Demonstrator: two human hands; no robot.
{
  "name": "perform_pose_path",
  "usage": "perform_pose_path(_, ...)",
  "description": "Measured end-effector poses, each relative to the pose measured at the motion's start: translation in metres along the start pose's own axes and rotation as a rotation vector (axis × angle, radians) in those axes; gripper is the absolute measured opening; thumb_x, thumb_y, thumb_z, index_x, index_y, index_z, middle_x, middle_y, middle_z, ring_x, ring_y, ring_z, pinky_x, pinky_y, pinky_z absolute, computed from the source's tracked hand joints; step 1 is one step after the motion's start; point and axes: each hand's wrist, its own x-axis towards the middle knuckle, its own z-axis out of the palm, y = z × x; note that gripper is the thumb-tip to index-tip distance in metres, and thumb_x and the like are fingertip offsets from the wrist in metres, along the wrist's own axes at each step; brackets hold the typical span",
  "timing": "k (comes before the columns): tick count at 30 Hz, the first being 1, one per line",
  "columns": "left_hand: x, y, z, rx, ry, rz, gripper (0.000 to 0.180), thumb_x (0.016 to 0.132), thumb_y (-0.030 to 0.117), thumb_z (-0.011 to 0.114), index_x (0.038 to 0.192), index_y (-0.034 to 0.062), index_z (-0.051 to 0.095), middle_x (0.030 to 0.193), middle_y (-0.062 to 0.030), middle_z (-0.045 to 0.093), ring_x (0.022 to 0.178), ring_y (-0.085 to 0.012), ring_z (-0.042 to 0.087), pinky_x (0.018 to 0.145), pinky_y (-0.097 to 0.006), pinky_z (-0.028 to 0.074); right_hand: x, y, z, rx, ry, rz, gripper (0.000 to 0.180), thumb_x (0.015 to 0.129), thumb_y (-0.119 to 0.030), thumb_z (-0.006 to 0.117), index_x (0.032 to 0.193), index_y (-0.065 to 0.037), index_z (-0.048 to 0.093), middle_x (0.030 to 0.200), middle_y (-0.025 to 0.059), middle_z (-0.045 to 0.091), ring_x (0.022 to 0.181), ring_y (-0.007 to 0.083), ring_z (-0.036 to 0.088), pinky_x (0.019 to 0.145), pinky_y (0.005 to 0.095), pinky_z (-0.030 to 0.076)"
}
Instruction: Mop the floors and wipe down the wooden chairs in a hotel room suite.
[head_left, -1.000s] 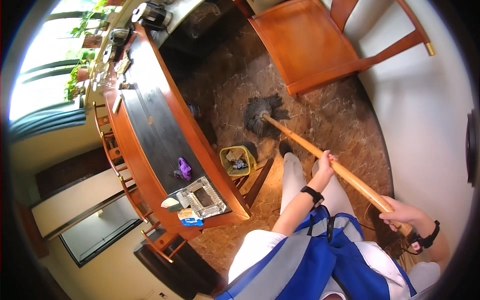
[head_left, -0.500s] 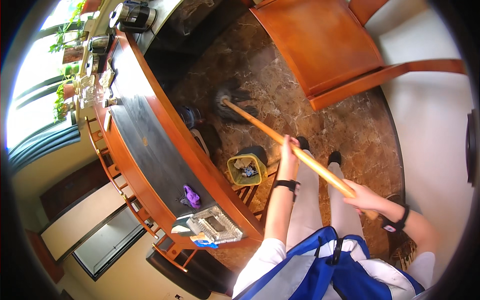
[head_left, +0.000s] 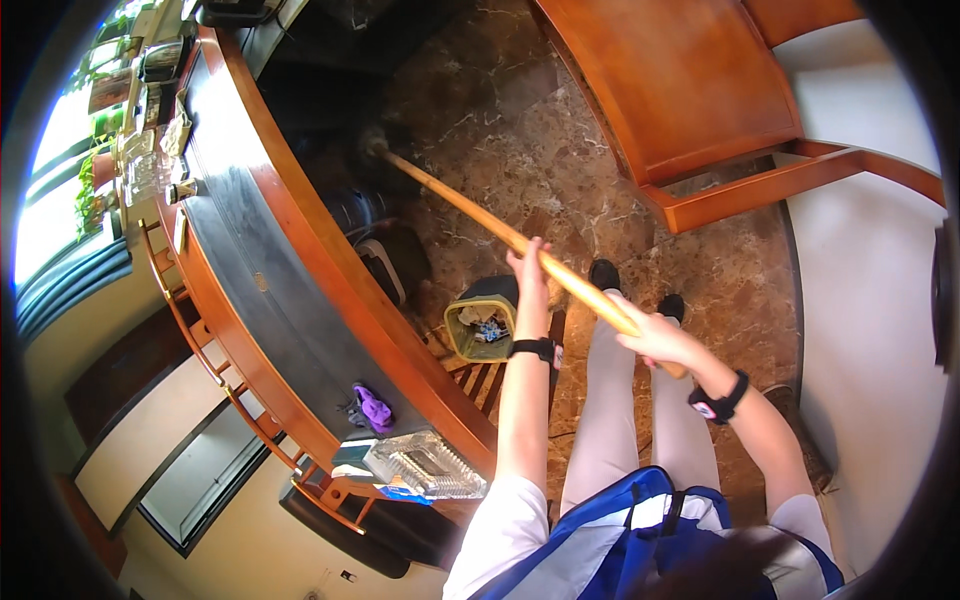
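Head view: both hands are gripping a long wooden broom handle. The left hand is wrapping around it partway down, the right hand is clamping near the top end. The dark broom head is reaching into the shadow under the curved counter, well ahead of the feet. I'm thinking the risk is the handle swinging sideways and knocking the small yellow-green bin sitting just beside the left forearm, or the head snagging on dark stuff under the counter that I can't make out
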Motion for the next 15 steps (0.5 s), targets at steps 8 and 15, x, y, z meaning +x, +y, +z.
perform_pose_path(8, -0.078, -0.097, 0.044, -0.076, -0.082, -0.146, 0.034, 0.066, 0.001, 0.051, 0.092, 0.0064, 0.03, 0.074, -0.0096, 0.049, 0.061, -0.0189, 0.052, 0.054, -0.031, 0.045, -0.17, 0.019, -0.048, -0.071, -0.042, 0.356, 0.067, 0.071, -0.009, 0.047, 0.127, -0.017, 0.013, 0.058, 0.006, 0.047, 0.039, 0.0112, 0.044, 0.039, 0.024, 0.04)
perform_pose_path(15, -0.219, -0.14, 0.097, -0.298, -0.095, -0.426, 0.027, 0.065, 0.0, 0.049, 0.085, 0.0029, 0.031, 0.061, -0.0084, 0.046, 0.053, -0.0183, 0.051, 0.051, -0.03, 0.044, -0.298, -0.019, -0.08, -0.116, 0.169, 0.647, 0.066, 0.061, -0.004, 0.054, 0.122, -0.016, 0.031, 0.055, 0.0033, 0.047, 0.035, 0.008, 0.042, 0.035, 0.0209, 0.037)
